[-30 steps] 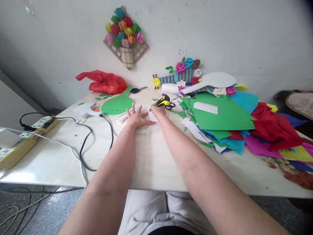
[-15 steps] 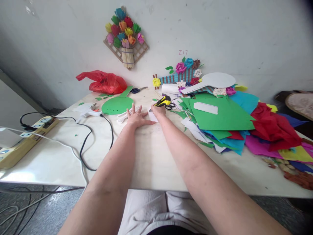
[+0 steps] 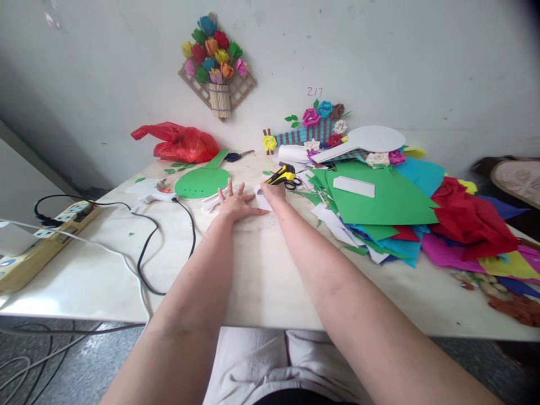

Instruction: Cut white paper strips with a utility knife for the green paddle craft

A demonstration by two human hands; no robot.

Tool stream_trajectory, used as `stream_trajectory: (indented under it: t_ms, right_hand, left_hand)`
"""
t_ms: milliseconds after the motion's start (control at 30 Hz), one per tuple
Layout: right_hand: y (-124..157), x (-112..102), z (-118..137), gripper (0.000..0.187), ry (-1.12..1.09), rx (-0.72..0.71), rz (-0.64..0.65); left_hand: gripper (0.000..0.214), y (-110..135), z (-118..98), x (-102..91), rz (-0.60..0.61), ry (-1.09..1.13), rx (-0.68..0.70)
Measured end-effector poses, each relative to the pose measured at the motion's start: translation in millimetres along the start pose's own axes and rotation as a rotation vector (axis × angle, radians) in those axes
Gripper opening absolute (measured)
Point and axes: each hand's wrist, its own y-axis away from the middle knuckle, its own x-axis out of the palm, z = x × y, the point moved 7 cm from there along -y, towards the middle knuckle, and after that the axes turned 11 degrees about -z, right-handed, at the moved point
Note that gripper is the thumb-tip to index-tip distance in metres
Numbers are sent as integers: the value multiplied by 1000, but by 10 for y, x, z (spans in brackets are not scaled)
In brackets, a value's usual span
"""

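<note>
My left hand (image 3: 235, 202) lies flat on the white table (image 3: 261, 270) with its fingers spread, pressing on white strips (image 3: 213, 201) beside a green paper disc (image 3: 202, 181). My right hand (image 3: 273, 191) is closed around a yellow and black utility knife (image 3: 280, 175), its tip over a small white paper piece (image 3: 261, 198) between the two hands. Black-handled scissors (image 3: 295, 181) lie just right of the knife.
A pile of coloured paper sheets (image 3: 392, 208) covers the table's right side. A white glue gun (image 3: 149, 191) with a black cord (image 3: 145, 253) lies at left, near a power strip (image 3: 46, 236). A red plastic bag (image 3: 179, 142), blue scissors (image 3: 238, 154) and paper flower crafts (image 3: 314, 126) sit by the wall.
</note>
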Motion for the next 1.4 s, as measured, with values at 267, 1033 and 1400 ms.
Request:
stream_trajectory:
  t_ms: [267, 1033, 1400]
  right_hand:
    - [27, -17, -8, 21, 1, 63, 21]
    - [5, 12, -23, 16, -18, 31, 51]
    - [-22, 101, -47, 17, -67, 28, 124]
  left_hand:
    - [92, 5, -5, -16, 14, 5, -13]
    - [87, -1, 4, -27, -16, 29, -24]
    - [80, -13, -20, -43, -59, -26, -41]
